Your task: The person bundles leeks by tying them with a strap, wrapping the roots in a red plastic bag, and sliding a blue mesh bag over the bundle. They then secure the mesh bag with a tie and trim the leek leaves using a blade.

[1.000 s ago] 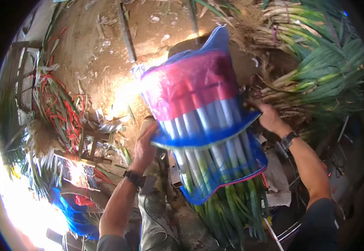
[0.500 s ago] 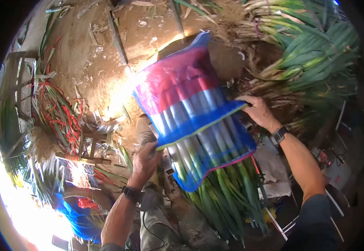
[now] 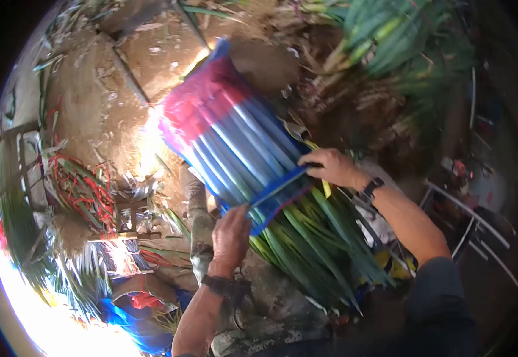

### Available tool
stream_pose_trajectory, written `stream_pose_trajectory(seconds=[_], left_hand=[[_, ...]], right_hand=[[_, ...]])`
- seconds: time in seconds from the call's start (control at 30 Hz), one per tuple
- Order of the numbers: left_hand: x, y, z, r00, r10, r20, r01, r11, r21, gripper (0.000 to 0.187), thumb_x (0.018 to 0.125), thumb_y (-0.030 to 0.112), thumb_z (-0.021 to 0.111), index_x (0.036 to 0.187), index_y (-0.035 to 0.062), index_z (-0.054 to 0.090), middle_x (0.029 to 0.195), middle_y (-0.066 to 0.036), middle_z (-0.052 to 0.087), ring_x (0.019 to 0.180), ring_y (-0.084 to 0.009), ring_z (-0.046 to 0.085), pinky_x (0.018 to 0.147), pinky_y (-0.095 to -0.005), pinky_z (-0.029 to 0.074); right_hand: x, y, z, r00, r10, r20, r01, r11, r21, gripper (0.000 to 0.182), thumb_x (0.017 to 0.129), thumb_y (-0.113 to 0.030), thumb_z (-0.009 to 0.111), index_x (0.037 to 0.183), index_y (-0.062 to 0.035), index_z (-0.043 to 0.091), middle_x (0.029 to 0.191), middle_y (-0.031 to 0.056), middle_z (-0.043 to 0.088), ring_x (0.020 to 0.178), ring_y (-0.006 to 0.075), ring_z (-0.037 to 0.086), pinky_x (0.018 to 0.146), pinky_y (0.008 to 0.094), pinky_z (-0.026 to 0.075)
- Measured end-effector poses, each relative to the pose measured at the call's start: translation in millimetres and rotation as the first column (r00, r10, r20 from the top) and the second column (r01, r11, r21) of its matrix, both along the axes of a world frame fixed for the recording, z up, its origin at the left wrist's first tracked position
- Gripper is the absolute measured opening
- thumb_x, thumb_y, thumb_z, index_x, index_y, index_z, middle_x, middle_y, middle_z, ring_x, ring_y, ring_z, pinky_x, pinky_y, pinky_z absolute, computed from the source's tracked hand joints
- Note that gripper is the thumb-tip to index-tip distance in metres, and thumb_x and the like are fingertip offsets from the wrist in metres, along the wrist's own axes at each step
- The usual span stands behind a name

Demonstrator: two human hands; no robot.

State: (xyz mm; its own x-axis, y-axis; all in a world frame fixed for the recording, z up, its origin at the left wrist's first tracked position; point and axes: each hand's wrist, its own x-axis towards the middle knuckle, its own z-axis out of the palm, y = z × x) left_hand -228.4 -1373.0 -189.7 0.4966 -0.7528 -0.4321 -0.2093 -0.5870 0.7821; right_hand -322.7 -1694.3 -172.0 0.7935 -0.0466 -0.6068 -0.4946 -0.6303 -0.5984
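Note:
A see-through blue and pink plastic bag covers the white stems of a bundle of long green onions. The green leaves stick out of the bag's near end, over my legs. My left hand grips the left side of the bag's blue rim, fingers closed. At the right side of that rim, my right hand pinches the edge between thumb and fingers. The blue band is drawn straight between both hands, across the onions.
More green onions with rooty ends lie at the upper right. On the left are a wooden crate-like frame, tangled red strings and loose leaves. A blue plastic sheet is at the lower left, a white metal frame at right.
Both hands have pulled the bag's rim toward me, down along the onions. The folded-back band now lies near the bag's lower edge, and more stem length shows under plastic. The view has shifted.

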Motion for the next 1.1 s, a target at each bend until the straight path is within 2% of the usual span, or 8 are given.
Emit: stream_pose_trajectory(seconds=[0.1, 0.17, 0.33, 0.47, 0.77, 0.87, 1.03, 1.1], left_hand=[[-17, 18, 3, 0.999, 0.009, -0.051, -0.011, 0.999, -0.035, 0.04, 0.084, 0.003, 0.063, 0.124, 0.0036, 0.059, 0.132, -0.018, 0.055, 0.119, -0.0347, 0.056, 0.098, -0.0421, 0.046], [-24, 30, 8, 0.982, 0.023, 0.188, -0.013, 0.998, -0.057, 0.039, 0.082, 0.003, 0.064, 0.121, 0.0034, 0.06, 0.129, -0.016, 0.057, 0.117, -0.0359, 0.055, 0.094, -0.0448, 0.045], [-41, 75, -13, 0.993, 0.091, -0.081, -0.089, 0.996, 0.027, 0.027, 0.088, 0.012, 0.066, 0.113, 0.0025, 0.064, 0.114, -0.016, 0.063, 0.099, -0.033, 0.062, 0.092, -0.0402, 0.048], [-40, 90, -8, 0.993, 0.028, -0.117, -0.029, 1.0, -0.006, 0.027, 0.088, 0.014, 0.066, 0.112, 0.0025, 0.065, 0.109, -0.016, 0.065, 0.09, -0.0325, 0.063, 0.088, -0.04, 0.049], [-72, 124, -15, 0.898, -0.024, -0.439, 0.092, 0.986, 0.136, 0.038, 0.092, 0.028, 0.06, 0.117, -0.0007, 0.064, 0.113, -0.02, 0.067, 0.107, -0.0333, 0.063, 0.092, -0.0396, 0.048], [-101, 121, -26, 0.625, 0.195, -0.756, -0.053, 0.977, 0.208, 0.053, 0.097, 0.034, 0.056, 0.131, -0.0074, 0.053, 0.13, -0.018, 0.059, 0.122, -0.0265, 0.054, 0.102, -0.0345, 0.04], [-157, 108, -27, 0.627, 0.106, -0.772, -0.066, 0.994, 0.084, 0.066, 0.101, 0.046, 0.046, 0.14, -0.0064, 0.041, 0.14, -0.022, 0.049, 0.133, -0.0293, 0.043, 0.111, -0.036, 0.031], [-188, 112, -32, 0.435, 0.248, -0.866, -0.147, 0.968, 0.203, 0.073, 0.101, 0.052, 0.043, 0.146, -0.005, 0.032, 0.147, -0.021, 0.04, 0.138, -0.0297, 0.037, 0.114, -0.0382, 0.027]], right_hand=[[-14, 9, 13, 0.99, -0.11, 0.089, 0.111, 0.994, -0.003, 0.033, 0.083, -0.021, 0.07, 0.112, -0.0047, 0.067, 0.111, 0.0159, 0.068, 0.103, 0.0335, 0.065, 0.09, 0.0395, 0.05], [-21, 8, 23, 0.963, -0.262, 0.068, 0.271, 0.942, -0.198, 0.033, 0.086, -0.022, 0.069, 0.114, -0.0043, 0.067, 0.112, 0.0156, 0.068, 0.104, 0.0322, 0.065, 0.09, 0.0386, 0.051], [-91, 22, 51, 0.767, -0.641, -0.018, 0.626, 0.754, -0.198, 0.034, 0.093, -0.024, 0.061, 0.118, -0.0017, 0.065, 0.113, 0.0181, 0.068, 0.105, 0.0301, 0.066, 0.088, 0.0368, 0.051], [-145, 72, 84, 0.751, -0.66, 0.012, 0.622, 0.701, -0.348, 0.035, 0.094, -0.027, 0.06, 0.117, -0.0014, 0.065, 0.116, 0.0184, 0.067, 0.107, 0.0329, 0.064, 0.092, 0.0379, 0.049], [-236, 137, 127, 0.631, -0.76, 0.156, 0.729, 0.512, -0.455, 0.036, 0.095, -0.027, 0.06, 0.122, -0.0043, 0.061, 0.122, 0.019, 0.063, 0.112, 0.034, 0.06, 0.093, 0.0403, 0.049], [-247, 121, 133, 0.633, -0.759, 0.154, 0.703, 0.48, -0.525, 0.038, 0.095, -0.028, 0.061, 0.124, -0.0045, 0.061, 0.124, 0.02, 0.061, 0.114, 0.0356, 0.059, 0.094, 0.0416, 0.048], [-276, 86, 98, 0.702, -0.698, 0.14, 0.653, 0.552, -0.519, 0.049, 0.094, -0.037, 0.06, 0.129, -0.0027, 0.057, 0.128, 0.0218, 0.058, 0.12, 0.0374, 0.054, 0.1, 0.0436, 0.044], [-279, 82, 91, 0.718, -0.688, 0.109, 0.631, 0.577, -0.518, 0.054, 0.095, -0.041, 0.057, 0.132, -0.0028, 0.053, 0.13, 0.0242, 0.056, 0.123, 0.0382, 0.052, 0.102, 0.0438, 0.042]])
